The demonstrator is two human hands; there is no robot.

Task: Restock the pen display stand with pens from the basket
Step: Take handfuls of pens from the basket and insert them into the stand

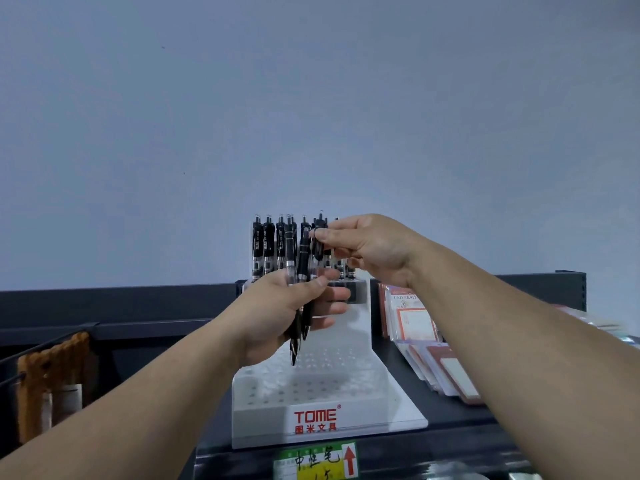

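A white stepped pen display stand [325, 400] marked TOME sits on a dark shelf, its lower steps full of bare holes. Several black pens [264, 244] stand upright in its back row. My left hand [277, 313] grips two black pens [298, 306] in front of the stand, tips pointing down. My right hand [367, 247] pinches the top of another black pen [319, 237] at the back row, near its right end. No basket is in view.
Packs of cards in clear sleeves [415, 323] lean and lie on the shelf right of the stand. Brown corded items [52, 382] hang on a wire rack at the left. A yellow-green price label [317, 464] sits on the shelf's front edge. A plain wall rises behind.
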